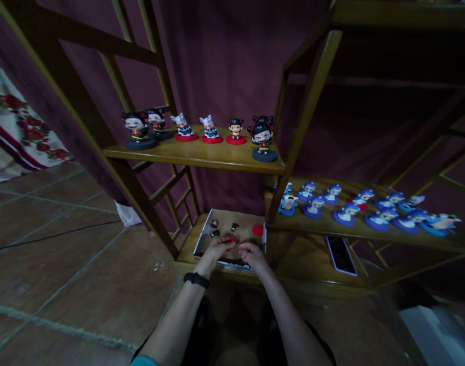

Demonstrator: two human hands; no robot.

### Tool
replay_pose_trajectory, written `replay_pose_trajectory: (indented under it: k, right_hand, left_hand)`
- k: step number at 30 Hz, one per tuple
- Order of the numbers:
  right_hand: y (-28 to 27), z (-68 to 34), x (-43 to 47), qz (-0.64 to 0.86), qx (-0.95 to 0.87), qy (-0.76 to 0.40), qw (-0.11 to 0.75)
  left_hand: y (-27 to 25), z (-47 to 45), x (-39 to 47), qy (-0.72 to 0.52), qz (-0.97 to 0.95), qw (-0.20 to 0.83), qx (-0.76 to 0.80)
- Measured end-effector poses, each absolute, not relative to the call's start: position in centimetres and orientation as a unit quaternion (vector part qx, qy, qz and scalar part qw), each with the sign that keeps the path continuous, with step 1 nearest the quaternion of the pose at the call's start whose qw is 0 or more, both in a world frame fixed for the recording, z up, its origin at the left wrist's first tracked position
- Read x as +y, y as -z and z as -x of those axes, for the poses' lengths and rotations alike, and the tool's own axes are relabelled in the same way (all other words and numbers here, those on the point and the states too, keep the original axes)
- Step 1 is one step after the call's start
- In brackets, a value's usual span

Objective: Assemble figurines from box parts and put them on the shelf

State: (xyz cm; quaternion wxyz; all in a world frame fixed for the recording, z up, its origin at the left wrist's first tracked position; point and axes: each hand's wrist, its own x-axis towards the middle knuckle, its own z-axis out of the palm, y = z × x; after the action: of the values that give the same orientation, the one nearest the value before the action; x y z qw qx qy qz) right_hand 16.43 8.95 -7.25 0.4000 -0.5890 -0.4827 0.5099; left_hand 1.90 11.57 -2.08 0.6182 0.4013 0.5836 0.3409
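Observation:
Over the near side of a shallow cardboard box (240, 216), my left hand (220, 248) is closed on a small red piece (233, 239), partly covered by the fingers. Close beside it, my right hand (252, 253) has its fingers pinched together; whatever they hold, if anything, is hidden. Inside the box lie a dark figurine piece with a light face (214, 222), a dark figurine piece (215, 233) below it, and another dark figurine piece (235, 226) in the middle. A flat red base (257, 230) lies at the right side of the box.
Above the box, a wooden shelf (202, 158) carries several figurines, including a black-haired one (263, 137) on a dark base. Several purple-and-blue figurines (347, 213) stand on the right shelf. A phone (341, 255) lies on the lower board. A wooden post (304, 117) rises right of the box.

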Motion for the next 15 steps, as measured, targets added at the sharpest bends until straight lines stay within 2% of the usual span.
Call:
replay_pose_trajectory:
  k: [4, 7, 15]
  right_hand:
    - [8.3, -17.0, 9.3, 0.616, -0.528, -0.449, 0.374]
    - [8.8, -17.1, 9.8, 0.625, -0.553, -0.419, 0.358]
    - [8.7, -15.3, 13.8, 0.651, -0.642, -0.248, 0.320]
  left_hand:
    - [1.9, -2.2, 12.1, -0.428, -0.192, 0.708, 0.528]
    - [1.4, -1.2, 13.1, -0.444, -0.132, 0.738, 0.490]
    - [0.1, 2.5, 14.9, -0.515, -0.065, 0.706, 0.482]
